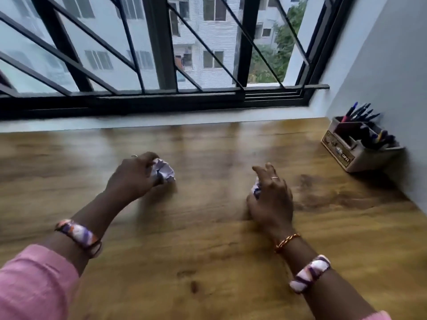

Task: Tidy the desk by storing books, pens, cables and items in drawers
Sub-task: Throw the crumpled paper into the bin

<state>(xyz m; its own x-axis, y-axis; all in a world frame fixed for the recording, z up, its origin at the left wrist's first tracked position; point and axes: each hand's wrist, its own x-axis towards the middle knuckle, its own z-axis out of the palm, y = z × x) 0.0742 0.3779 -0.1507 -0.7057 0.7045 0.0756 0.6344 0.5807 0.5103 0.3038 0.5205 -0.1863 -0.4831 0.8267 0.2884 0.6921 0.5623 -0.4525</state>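
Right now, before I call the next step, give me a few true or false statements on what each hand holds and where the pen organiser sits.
1. The left hand grips a crumpled paper ball. True.
2. The right hand is empty and flat on the desk. False: its fingers curl round a second paper wad.
3. The pen organiser stands at the desk's far right corner, by the wall. True.
4. The organiser holds no pens. False: several pens stick up from it.
5. Books are stacked between the hands. False: only bare wood shows there.
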